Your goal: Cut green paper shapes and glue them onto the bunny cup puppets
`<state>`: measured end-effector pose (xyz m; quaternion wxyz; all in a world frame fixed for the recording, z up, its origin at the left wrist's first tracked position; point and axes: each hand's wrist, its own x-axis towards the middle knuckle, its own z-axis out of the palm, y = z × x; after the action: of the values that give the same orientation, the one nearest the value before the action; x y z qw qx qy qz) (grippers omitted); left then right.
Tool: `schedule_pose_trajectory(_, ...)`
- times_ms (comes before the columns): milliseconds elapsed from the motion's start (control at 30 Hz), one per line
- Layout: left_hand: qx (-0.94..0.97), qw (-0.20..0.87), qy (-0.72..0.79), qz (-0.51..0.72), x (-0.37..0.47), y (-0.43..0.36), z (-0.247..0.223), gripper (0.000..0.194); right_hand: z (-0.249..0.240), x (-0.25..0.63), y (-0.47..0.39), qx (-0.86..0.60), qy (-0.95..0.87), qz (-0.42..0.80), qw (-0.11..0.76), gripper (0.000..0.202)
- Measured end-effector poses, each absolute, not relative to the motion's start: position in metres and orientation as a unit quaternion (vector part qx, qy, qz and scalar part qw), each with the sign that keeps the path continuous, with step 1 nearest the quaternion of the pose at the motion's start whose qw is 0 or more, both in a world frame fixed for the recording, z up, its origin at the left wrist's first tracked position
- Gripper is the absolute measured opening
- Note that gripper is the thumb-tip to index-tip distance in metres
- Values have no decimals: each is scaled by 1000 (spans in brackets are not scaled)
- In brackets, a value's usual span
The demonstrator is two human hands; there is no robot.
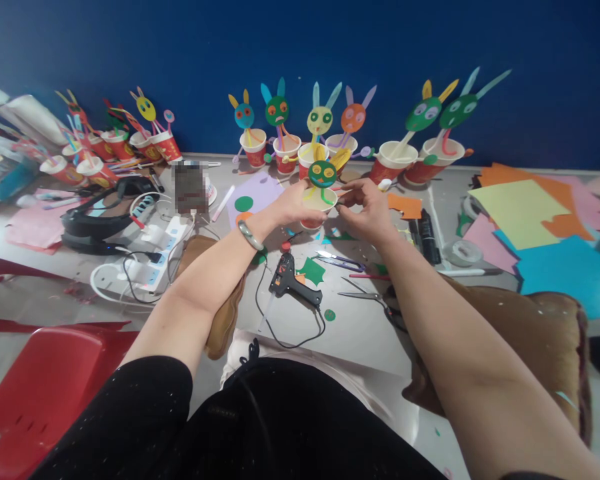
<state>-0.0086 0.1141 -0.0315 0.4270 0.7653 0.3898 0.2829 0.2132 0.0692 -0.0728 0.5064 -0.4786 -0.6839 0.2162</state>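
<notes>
My left hand (296,202) is wrapped round a paper cup (331,201) with a pale rim and a reddish outside. A green round paper face (323,175) with orange eyes and yellow ears rises from that cup, and a green strip shows inside it. At the cup's right side, my right hand (369,208) has its thumb and fingers pinched together; what is between them is too small to make out. Below the hands lies a black glue gun (294,283) with its cord. Scissors (365,295) and thread snips (341,260) are to its right.
Finished cup figures stand along the blue wall, among them an orange-faced one (353,118). Coloured paper (565,270) is piled at the right. A power strip (167,257) and a black headset (97,223) lie left. Brown cushions (520,340) flank the front edge; a red chair (55,387) stands left.
</notes>
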Motion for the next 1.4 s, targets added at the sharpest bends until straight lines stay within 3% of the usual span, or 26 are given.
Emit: schedule_pose_trajectory(1400,756,429,393,298,-8,114,-36,87,-70,212,67,-491,-661,241,514,43)
